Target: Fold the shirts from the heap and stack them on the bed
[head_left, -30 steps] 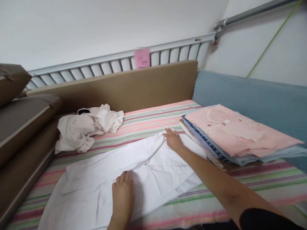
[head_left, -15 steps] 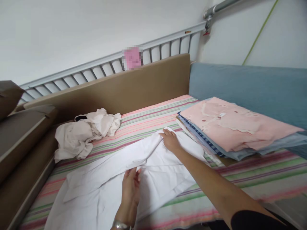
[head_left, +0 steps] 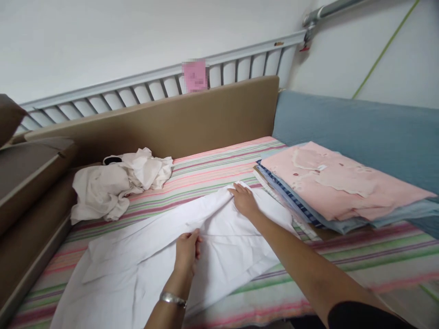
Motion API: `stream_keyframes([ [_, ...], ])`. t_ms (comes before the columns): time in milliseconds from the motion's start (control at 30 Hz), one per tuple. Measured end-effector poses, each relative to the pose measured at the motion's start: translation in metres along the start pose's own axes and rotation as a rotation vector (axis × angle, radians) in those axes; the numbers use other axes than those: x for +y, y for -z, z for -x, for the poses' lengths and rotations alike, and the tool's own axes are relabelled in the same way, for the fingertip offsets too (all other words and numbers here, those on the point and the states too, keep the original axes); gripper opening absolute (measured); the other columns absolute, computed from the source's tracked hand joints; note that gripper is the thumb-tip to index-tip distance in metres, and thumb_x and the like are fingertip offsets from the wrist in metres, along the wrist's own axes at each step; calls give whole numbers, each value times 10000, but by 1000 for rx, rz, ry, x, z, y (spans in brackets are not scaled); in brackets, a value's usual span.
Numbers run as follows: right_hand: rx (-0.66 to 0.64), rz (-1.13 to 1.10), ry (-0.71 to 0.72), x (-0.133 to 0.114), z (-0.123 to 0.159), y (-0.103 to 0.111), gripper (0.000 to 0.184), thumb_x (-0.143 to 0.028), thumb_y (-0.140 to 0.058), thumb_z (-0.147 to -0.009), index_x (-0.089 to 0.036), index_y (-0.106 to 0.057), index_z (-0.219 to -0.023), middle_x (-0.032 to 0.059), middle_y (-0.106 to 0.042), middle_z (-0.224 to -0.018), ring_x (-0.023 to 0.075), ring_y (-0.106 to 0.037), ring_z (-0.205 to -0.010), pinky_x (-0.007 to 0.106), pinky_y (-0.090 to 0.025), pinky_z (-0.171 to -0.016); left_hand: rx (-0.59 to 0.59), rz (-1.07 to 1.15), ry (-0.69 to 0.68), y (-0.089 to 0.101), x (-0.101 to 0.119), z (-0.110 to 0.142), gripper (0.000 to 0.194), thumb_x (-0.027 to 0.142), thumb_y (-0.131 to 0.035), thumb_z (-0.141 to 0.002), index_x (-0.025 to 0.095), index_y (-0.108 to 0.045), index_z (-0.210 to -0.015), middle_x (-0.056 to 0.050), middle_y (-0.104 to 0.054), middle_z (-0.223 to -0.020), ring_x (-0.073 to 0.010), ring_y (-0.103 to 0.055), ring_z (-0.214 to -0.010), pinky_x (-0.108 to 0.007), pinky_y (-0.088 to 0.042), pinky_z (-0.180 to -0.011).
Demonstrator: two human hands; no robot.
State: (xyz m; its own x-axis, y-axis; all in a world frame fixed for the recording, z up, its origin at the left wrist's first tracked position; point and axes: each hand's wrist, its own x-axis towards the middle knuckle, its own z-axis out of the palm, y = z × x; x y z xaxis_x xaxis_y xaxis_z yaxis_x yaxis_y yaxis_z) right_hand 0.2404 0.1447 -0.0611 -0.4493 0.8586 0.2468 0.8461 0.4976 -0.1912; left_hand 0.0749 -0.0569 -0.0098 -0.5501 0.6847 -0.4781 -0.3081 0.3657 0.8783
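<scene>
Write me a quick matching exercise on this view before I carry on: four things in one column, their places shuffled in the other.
Things
1. Pink garment
2. Left hand
3. Crumpled cream cloth
4. Right hand

Places
A. Beside the brown cushions
B. At the far edge of the white cloth
C. On top of the stack of folded clothes
D. At the middle of the white cloth, nearer the camera than the other hand

Right pairs: 1-C, 2-D, 3-A, 4-B
</scene>
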Motion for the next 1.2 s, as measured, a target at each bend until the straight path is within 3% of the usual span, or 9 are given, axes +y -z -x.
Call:
stream_keyframes([
  [167,1,26,5,0,0,-1,525,-95,-375,-804,-277,-489,-1283,49,-384,-1424,190,-300,-1320,380,-211,-1057,9,-104,-54,11,-1,6,239,384,-606,-623,171,-502,-595,85,-391,-319,-57,-311,-305,-188,-228,-329],
  [400,13,40,6,3,-2,-7,531,-78,-367,-806,-282,-493,-1281,47,-382,-1425,186,-306,-1319,379,-210,-1060,-135,-269,13,13,-8,13,257,392,-549,-659,153,-517,-568,67,-383,-316,-53,-297,-291,-186,-202,-326],
  [600,25,43,15,4,-2,-10,516,-84,-348,-820,-277,-501,-1274,48,-393,-1417,185,-315,-1314,378,-220,-1057,-314,-580,16,45,6,38,273,361,-526,-721,157,-628,-871,-12,-635,-565,-93,-396,-280,-220,-235,-307],
  [700,28,35,23,5,-1,-11,516,-83,-354,-819,-274,-504,-1273,49,-394,-1417,187,-314,-1315,377,-224,-1059,-147,-709,-317,55,22,37,235,374,-526,-762,188,-667,-730,-43,-656,-611,-149,-549,-446,-259,-402,-454],
  [767,28,30,28,6,-1,-10,520,-79,-361,-817,-274,-503,-1277,49,-389,-1420,190,-312,-1317,379,-226,-1062,-8,-699,-640,53,28,26,207,338,-525,-787,218,-693,-799,-64,-692,-759,-205,-625,-695,-315,-474,-660],
  [833,12,22,29,8,-3,-7,521,-75,-367,-812,-270,-509,-1274,50,-398,-1414,194,-323,-1313,380,-241,-1060,-26,-756,-858,45,24,12,217,276,-519,-805,244,-692,-932,-78,-699,-941,-245,-611,-919,-389,-453,-849],
  [967,-12,0,-24,-1,-9,13,479,-73,-379,-807,-210,-560,-1229,97,-436,-1382,207,-377,-1282,370,-288,-1042,-131,-1102,-991,32,-11,1,405,358,-585,-783,288,-579,-1182,-103,-489,-1348,-355,-364,-1281,-579,-311,-1003],
  [1067,58,-66,35,-29,-8,31,422,-128,-385,-840,-189,-568,-1216,106,-432,-1383,213,-369,-1287,401,-260,-1063,-5,-1266,-1035,32,-35,8,565,418,-584,-779,338,-426,-1315,-117,-260,-1486,-403,-177,-1353,-642,-263,-996],
  [1200,-13,-215,285,-74,-1,43,349,-196,-397,-869,-250,-605,-1144,42,-513,-1320,180,-397,-1265,435,-211,-1088,116,-1329,-1099,37,-42,19,543,315,-537,-822,336,-374,-1340,-113,-245,-1487,-388,-164,-1359,-605,-282,-999],
])
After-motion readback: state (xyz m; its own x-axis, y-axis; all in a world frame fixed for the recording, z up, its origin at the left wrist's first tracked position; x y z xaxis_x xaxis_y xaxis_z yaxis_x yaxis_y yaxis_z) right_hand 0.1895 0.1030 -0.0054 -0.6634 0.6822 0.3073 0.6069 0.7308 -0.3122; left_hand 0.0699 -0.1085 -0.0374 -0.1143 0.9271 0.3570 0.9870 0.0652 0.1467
